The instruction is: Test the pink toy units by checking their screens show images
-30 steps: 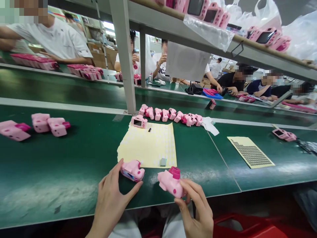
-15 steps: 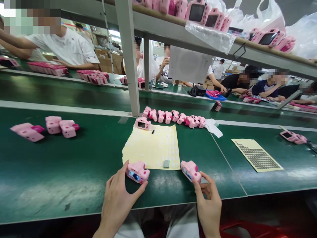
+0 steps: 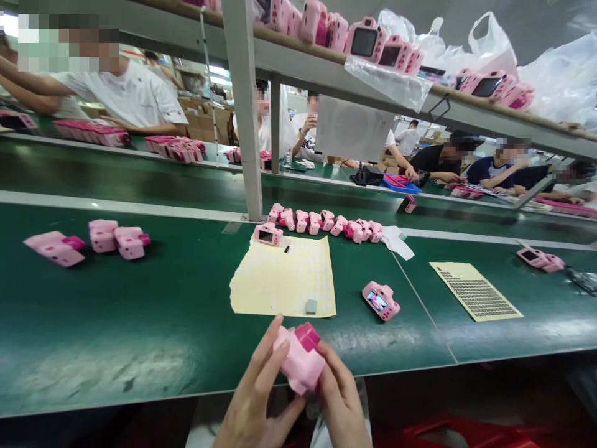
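A pink toy camera (image 3: 301,362) is held between both hands near the front edge of the green table, its darker pink lens part facing up and away. My left hand (image 3: 265,379) grips its left side with thumb and fingers. On its right side are the closed fingers of my right hand (image 3: 338,389). Right of the yellow sheet (image 3: 280,280), a second pink camera (image 3: 381,301) lies on the table with its screen lit. Another pink camera (image 3: 268,234) rests at the sheet's top left corner, and a small grey square (image 3: 311,306) lies near its lower right corner.
Several pink cameras (image 3: 314,222) line up behind the sheet, beside a white cloth (image 3: 397,241). More cameras (image 3: 132,241) lie at the left. A sticker sheet (image 3: 476,291) is at the right. A metal post (image 3: 247,124) supports the loaded overhead shelf. People sit across the table.
The right camera has been let go and lies on the table. The left one has moved toward me and been turned lens side up, and my right hand has joined my left on it.
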Demonstrator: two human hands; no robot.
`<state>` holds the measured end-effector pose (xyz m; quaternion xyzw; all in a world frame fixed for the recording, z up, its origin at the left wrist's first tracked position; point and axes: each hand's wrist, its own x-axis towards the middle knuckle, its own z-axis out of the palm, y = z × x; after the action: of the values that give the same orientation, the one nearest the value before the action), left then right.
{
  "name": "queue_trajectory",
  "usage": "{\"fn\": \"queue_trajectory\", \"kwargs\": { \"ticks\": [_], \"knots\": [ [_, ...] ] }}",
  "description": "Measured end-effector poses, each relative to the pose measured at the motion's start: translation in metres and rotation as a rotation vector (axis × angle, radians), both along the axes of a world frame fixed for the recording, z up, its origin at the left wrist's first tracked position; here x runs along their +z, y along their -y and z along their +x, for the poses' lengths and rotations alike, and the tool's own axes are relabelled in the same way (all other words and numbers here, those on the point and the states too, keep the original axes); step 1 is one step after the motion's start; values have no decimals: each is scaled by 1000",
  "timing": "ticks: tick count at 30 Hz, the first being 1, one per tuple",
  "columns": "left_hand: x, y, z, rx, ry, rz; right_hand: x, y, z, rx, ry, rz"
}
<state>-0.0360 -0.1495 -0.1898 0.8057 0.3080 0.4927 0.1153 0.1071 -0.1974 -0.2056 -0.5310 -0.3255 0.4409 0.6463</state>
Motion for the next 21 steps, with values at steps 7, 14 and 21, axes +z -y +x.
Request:
{"fn": "queue_trajectory", "kwargs": {
  "ticks": [7, 14, 21],
  "knots": [
    [10, 17, -24, -29, 212, -387, 38, 0, -20, 117, -416, 12],
    [22, 12, -24, 19, 362, -529, 36, 7, -29, 94, -228, -53],
    [35, 4, -15, 96, 463, -637, 21, 4, -37, 93, -285, -7]
  ]
}}
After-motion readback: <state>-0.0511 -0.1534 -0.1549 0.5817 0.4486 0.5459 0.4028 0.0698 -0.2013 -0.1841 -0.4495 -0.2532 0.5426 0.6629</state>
